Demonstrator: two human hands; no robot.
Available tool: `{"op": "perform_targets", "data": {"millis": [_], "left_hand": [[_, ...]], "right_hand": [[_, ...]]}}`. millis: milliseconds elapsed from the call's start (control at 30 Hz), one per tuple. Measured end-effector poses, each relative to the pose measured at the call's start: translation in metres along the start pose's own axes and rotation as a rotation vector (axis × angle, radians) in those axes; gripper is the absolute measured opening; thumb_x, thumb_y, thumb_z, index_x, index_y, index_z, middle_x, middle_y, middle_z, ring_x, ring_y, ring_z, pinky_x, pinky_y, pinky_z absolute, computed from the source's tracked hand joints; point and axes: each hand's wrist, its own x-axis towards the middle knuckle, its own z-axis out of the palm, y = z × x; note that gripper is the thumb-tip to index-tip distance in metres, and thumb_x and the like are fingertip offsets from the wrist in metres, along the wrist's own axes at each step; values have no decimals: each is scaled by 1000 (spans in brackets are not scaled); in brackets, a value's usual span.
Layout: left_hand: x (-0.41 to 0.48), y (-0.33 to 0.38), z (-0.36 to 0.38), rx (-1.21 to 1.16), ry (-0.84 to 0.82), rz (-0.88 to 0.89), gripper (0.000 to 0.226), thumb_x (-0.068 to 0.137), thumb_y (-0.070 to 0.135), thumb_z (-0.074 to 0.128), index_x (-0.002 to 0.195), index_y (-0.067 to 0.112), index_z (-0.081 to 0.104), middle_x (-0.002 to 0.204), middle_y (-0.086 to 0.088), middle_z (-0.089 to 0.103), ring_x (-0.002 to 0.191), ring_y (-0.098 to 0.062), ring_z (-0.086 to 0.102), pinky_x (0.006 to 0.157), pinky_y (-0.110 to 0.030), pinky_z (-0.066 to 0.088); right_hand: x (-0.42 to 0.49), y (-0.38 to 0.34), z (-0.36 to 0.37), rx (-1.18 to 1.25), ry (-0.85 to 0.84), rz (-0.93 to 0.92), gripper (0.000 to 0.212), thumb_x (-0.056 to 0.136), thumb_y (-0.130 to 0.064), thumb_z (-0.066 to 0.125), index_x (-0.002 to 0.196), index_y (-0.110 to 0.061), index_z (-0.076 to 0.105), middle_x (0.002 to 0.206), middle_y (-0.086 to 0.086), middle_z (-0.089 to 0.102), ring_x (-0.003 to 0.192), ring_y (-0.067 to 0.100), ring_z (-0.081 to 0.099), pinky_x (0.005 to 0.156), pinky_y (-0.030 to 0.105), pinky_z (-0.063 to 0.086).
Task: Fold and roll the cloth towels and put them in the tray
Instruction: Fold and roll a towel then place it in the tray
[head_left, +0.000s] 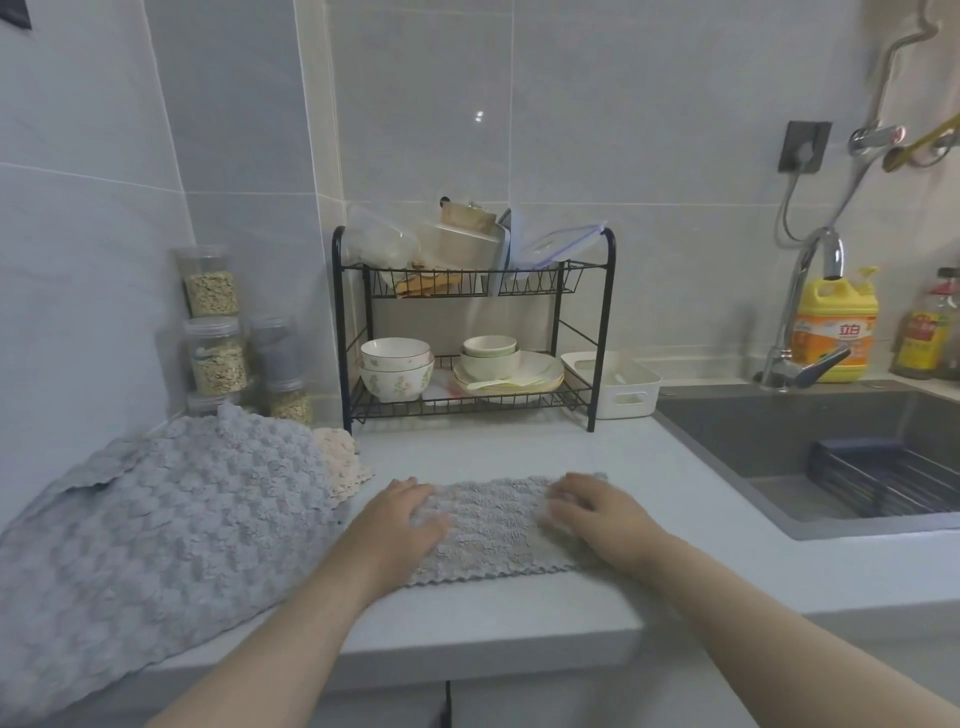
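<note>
Grey towel (496, 527): laid flat as a folded strip on the near middle of the counter (519, 447), long side running left to right. Left hand (410, 514): pressed flat on the towel's left end, fingers spread and straight, nothing gripped. Right hand (589, 512): rested palm-down on the towel's right end, nothing seen to be held; its fingertips are blurred. White tray (631, 400): stood at the far side of the counter, just right of the black dish rack (602, 332) and near the sink (831, 431). Heap of grey towels (171, 519): piled at the near left, overhanging the counter edge, with a beige towel (340, 462) tucked against its far right side. Grain jars (213, 322): stacked in the far left corner. Yellow detergent bottle (836, 327): stood behind the faucet (810, 312).
</note>
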Motion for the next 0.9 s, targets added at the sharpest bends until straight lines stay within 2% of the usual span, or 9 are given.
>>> {"op": "perform_targets", "data": {"millis": [33,100,233,333,433,500,633,833,900], "left_hand": [[-1,-1,-1,-54,58,-34,57,90,49,50,144,30,40,154,9,31,142,-11,25,116,-38,23],[-3,-2,-2,-104,115,-73,47,90,34,53,136,26,50,142,8,48,124,-11,47,108,-35,38],[-1,-4,-1,-22,12,-27,49,86,41,54,134,31,53,150,15,38,138,-6,32,114,-32,25],[2,-2,-1,98,-82,46,58,88,50,51,143,35,40,157,16,19,145,-3,12,118,-32,10],[2,-1,-1,157,-99,42,68,85,61,48,147,39,30,159,14,11,147,-8,7,119,-35,9],[3,-1,-1,173,-99,15,76,82,68,47,148,38,25,159,14,11,147,-10,9,119,-36,11],[4,1,1,267,-121,11,81,80,75,42,149,37,24,159,9,17,147,-13,13,118,-35,12],[2,4,-1,297,-137,10,82,80,77,40,149,37,23,158,7,20,146,-15,16,118,-36,13],[1,6,-2,302,-134,20,83,80,77,39,150,34,23,157,6,23,145,-15,20,117,-36,16]], "right_hand": [[0,6,-4,100,146,81,31,94,-34,53,112,-12,66,116,5,64,112,24,57,89,28,40],[2,20,-11,-57,317,277,36,91,-40,47,103,-12,67,109,9,67,102,29,57,85,31,45],[5,25,-14,-410,120,394,35,85,-48,44,88,-19,63,99,7,65,95,30,55,77,31,41],[8,22,-15,-246,155,337,11,87,-24,51,94,-17,55,94,5,63,86,26,55,70,28,40],[11,24,-29,-83,216,375,8,90,-12,48,98,-11,51,76,1,57,64,17,53,53,24,37],[12,27,-42,3,224,434,15,92,-10,47,105,-9,52,74,0,55,60,14,53,49,23,36],[18,32,-56,101,139,469,39,91,-14,49,129,-11,46,105,14,61,82,31,63,59,30,48],[23,16,-76,193,150,473,60,85,-8,59,141,-14,37,103,14,56,73,26,59,51,28,46],[26,0,-78,147,170,403,62,82,-7,59,140,-16,39,93,9,54,71,23,58,58,31,51]]}}
